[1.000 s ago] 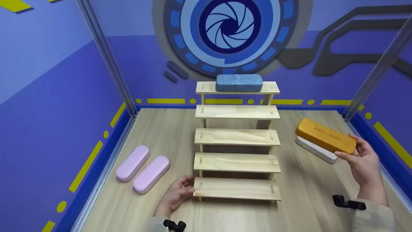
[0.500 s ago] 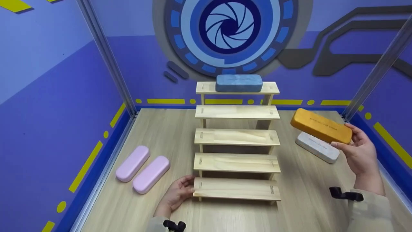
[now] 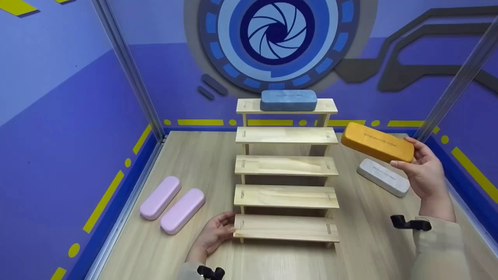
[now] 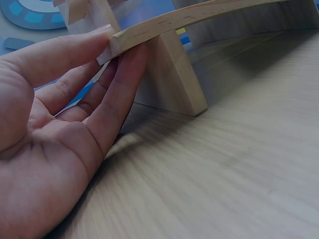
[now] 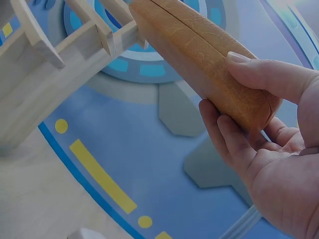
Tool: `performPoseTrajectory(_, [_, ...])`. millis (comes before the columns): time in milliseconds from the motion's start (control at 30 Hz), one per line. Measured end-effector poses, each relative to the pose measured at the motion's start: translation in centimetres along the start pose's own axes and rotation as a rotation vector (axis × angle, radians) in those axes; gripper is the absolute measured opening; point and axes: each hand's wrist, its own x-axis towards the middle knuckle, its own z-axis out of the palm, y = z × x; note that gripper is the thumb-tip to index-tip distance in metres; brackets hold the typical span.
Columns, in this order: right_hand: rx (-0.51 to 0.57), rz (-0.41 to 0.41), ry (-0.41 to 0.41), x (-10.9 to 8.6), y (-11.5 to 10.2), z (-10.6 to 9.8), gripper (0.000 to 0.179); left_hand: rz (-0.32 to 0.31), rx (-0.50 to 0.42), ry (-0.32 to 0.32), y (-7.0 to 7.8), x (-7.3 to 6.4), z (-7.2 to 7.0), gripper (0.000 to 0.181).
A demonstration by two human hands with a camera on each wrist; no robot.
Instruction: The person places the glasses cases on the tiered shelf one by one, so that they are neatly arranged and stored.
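My right hand grips the right end of an orange glasses case, held in the air right of a wooden stepped display rack. In the right wrist view the thumb lies on one side of the case and the fingers on the other; its lid seam is closed. My left hand pinches the left end of the rack's lowest step, thumb above and fingers underneath, as the left wrist view shows at the step's edge. A blue glasses case sits on the top step.
On the tabletop to the right lies a light grey glasses case, below the orange one. Two pink glasses cases lie side by side on the left. Patterned blue-purple panels with metal corner posts enclose the table.
My right hand has lifted the orange case up and left, away from the grey case, which now shows fully. The left hand stays on the rack.
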Motion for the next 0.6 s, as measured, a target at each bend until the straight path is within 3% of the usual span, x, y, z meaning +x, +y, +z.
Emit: performPoseTrajectory(600, [-0.047, 0.049, -0.106, 3.2, 0.9, 3.5, 0.068, -0.004, -0.008, 0.009, 0.0, -0.1, 0.0, 0.061])
